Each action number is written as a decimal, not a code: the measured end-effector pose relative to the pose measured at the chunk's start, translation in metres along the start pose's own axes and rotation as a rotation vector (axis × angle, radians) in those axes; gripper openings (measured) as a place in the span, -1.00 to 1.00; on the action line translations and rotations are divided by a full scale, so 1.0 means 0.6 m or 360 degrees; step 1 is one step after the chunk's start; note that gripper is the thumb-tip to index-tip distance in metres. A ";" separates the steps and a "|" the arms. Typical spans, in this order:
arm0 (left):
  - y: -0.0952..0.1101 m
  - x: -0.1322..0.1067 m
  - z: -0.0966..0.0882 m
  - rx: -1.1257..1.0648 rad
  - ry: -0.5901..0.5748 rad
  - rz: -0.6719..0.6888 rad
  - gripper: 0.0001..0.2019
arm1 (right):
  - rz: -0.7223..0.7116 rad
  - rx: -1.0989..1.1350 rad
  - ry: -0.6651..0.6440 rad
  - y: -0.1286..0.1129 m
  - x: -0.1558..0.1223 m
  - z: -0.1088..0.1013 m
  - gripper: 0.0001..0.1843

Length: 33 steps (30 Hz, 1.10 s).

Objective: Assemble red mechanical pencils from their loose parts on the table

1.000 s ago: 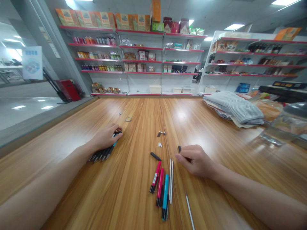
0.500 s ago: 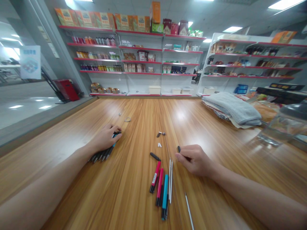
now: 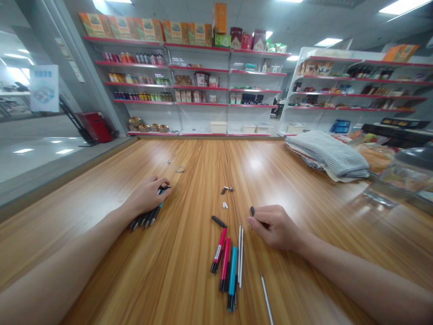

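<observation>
Near the table's front edge, the left hand grips a bundle of black pens, while the right hand pinches a black cap closed between finger and thumb, near loose red and blue markers.

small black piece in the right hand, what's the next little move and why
Probably lay the small black plastic pen part from the right hand beside the loose black pen cap on the wooden table: the two look alike, the cap lies close by, and the left hand is already full with a bunch of black pens.
</observation>
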<state>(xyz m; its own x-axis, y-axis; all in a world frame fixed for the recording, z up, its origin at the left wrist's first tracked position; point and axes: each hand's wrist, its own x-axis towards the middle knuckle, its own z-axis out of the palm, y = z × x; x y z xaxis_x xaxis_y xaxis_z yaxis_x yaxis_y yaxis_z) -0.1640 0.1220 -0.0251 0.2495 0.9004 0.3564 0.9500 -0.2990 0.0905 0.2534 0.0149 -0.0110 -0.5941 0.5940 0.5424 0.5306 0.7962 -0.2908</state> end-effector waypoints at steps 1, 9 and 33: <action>0.000 0.000 0.000 -0.0003 0.0008 -0.0004 -0.65 | -0.0003 0.0000 0.0001 0.001 0.000 0.000 -0.57; 0.006 -0.005 -0.007 0.0029 -0.0020 -0.0024 -0.68 | -0.0013 0.0000 0.0009 0.002 -0.001 0.002 -0.57; -0.006 -0.006 0.002 -0.0034 -0.0009 0.0079 -0.69 | 0.0181 0.0254 0.0216 -0.053 0.012 -0.039 -0.63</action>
<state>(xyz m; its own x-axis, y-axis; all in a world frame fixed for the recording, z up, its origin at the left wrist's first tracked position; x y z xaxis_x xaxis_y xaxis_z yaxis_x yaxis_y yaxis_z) -0.1679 0.1202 -0.0280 0.2972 0.8861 0.3556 0.9322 -0.3498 0.0927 0.2461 -0.0085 0.0205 -0.4433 0.6688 0.5968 0.4810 0.7394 -0.4712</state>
